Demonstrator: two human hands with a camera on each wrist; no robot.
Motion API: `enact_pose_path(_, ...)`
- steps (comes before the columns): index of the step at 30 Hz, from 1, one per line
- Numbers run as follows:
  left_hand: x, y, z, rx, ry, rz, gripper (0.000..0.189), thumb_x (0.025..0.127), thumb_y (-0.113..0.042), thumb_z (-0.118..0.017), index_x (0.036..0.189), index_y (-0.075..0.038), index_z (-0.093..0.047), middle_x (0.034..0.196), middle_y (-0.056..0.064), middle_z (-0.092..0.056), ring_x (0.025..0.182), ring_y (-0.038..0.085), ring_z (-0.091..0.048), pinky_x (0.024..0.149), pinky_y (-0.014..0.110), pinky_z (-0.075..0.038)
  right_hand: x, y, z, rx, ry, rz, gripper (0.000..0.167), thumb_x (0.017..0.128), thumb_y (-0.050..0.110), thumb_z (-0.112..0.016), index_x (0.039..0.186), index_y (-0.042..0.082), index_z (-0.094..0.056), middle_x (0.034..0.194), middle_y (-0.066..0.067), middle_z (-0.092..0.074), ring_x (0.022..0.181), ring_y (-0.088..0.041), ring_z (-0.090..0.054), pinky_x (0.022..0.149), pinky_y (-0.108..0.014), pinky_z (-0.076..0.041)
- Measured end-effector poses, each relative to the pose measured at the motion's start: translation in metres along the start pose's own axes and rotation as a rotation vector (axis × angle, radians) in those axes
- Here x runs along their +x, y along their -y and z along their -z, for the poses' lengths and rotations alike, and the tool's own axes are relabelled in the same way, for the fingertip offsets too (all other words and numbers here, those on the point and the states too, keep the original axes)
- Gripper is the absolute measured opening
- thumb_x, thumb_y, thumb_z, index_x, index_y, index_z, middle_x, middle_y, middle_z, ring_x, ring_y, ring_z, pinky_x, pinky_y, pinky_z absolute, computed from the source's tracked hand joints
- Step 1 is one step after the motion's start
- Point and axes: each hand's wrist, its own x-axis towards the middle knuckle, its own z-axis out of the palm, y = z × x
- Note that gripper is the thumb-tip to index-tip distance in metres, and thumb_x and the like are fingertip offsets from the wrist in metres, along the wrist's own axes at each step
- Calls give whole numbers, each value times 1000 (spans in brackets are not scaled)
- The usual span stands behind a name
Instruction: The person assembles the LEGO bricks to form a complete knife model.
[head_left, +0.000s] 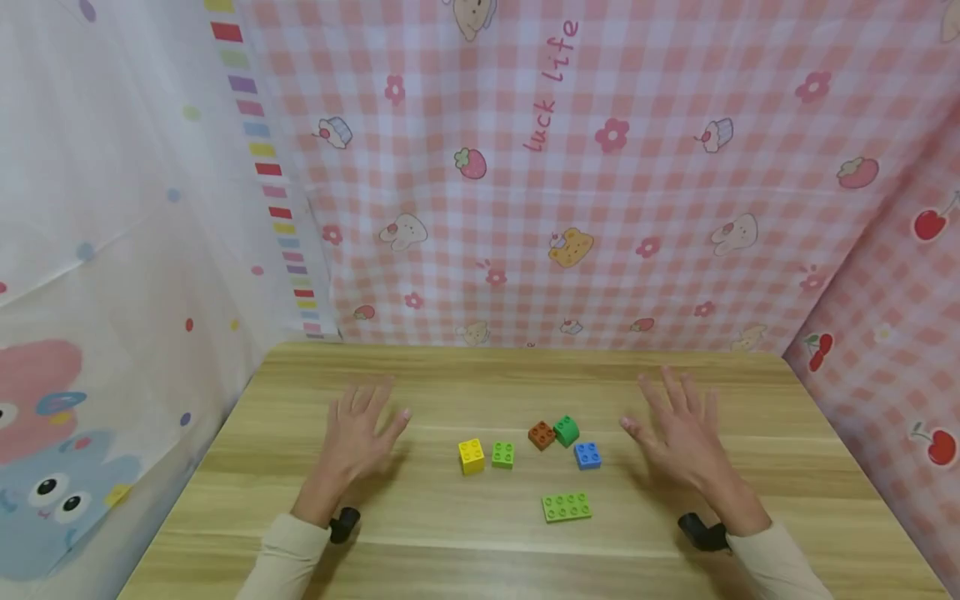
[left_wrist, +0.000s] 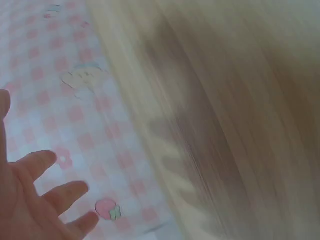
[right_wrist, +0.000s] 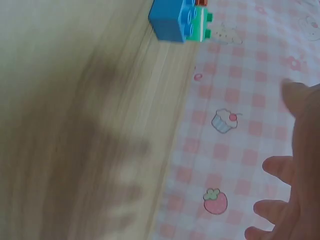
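Note:
My left hand (head_left: 358, 440) is held over the left part of the table with its fingers spread, holding nothing. On the other side, my right hand (head_left: 682, 437) hovers with spread fingers and holds nothing either. Between the hands lie several toy building bricks. Nearest the left hand is a yellow brick (head_left: 472, 457), with a small light green brick (head_left: 503, 455) beside it. Farther back, a brown brick (head_left: 542, 435) sits against a green rounded brick (head_left: 567, 431). A blue brick (head_left: 588, 456) is nearest the right hand. In front lies a longer light green brick (head_left: 567, 507) with two rows of studs.
The wooden table (head_left: 420, 542) ends at the back against a pink checked cloth (head_left: 525, 208). A white patterned cloth (head_left: 127, 250) hangs at the left, and a cherry-print cloth (head_left: 900, 333) at the right. Black wrist cameras show under both wrists.

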Motion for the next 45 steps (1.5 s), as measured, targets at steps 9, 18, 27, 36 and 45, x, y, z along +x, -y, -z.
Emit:
enact_pose_path(9,4,-16,-12,-403,206,49,71,100,-52,-50,153,-9,-33,154,20,-37,143,43,-28,112,64,-23,-6,11,-3,285,38,-9,59,98,32,-64,145,1,-45,144,-30,-40,125,-48,-40,99,-64,-33)
enact_pose_path(18,-1,-29,-26,-575,300,124,68,96,-43,-63,153,-15,-36,146,14,-49,130,34,-46,103,56,-40,-21,22,-15,539,223,-66,49,97,23,-65,140,4,-50,120,-19,-54,88,-18,-55,71,-26,-48)
enact_pose_path(27,-1,-36,-36,-660,345,156,68,93,-36,-70,151,-16,-39,139,8,-54,118,26,-51,98,46,-42,-33,27,-27,624,343,-9,48,95,21,-67,138,5,-53,110,-13,-61,84,-13,-56,70,-25,-49)
enact_pose_path(36,-1,-46,-45,-676,399,144,79,84,-43,-78,149,-18,-42,138,6,-55,114,24,-50,97,44,-41,-40,35,-39,707,409,43,46,92,19,-70,133,4,-57,101,-8,-62,81,-9,-51,70,-22,-45)
enact_pose_path(45,-1,-48,-53,-689,390,125,69,79,-35,-84,137,-12,-54,127,8,-61,100,22,-51,83,35,-42,-42,44,-50,627,403,22,51,84,29,-79,129,11,-63,96,-3,-55,83,-13,-45,71,-24,-40)
